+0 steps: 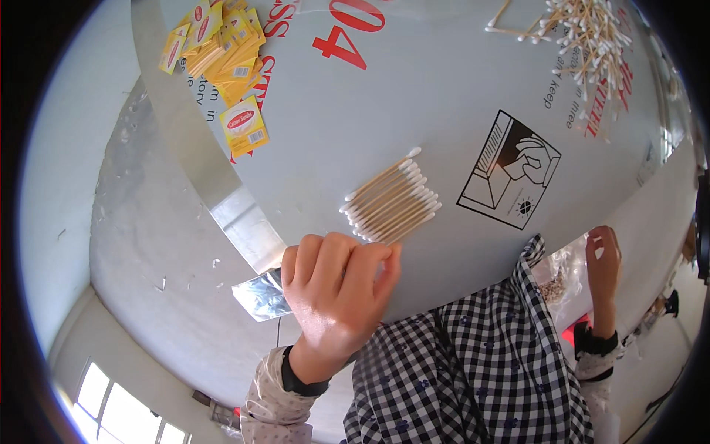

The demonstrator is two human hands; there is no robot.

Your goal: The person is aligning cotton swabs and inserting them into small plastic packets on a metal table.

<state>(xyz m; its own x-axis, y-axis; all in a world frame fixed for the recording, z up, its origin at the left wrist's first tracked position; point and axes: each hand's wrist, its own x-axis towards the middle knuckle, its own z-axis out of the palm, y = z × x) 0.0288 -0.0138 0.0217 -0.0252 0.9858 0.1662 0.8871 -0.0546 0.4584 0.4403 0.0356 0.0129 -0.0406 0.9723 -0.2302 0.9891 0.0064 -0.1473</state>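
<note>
left hand [336, 292] curled by the row of cotton swabs [392, 198] on the bench [414, 96]; right hand [603, 266] grips a clear bag [558, 270]

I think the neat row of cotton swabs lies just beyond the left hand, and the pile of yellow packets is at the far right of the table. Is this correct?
Not quite. The head view shows the pile of yellow packets at the far left of the table, not the far right; the far right holds a loose heap of swabs. The neat row of cotton swabs does lie just beyond the left hand.
</note>
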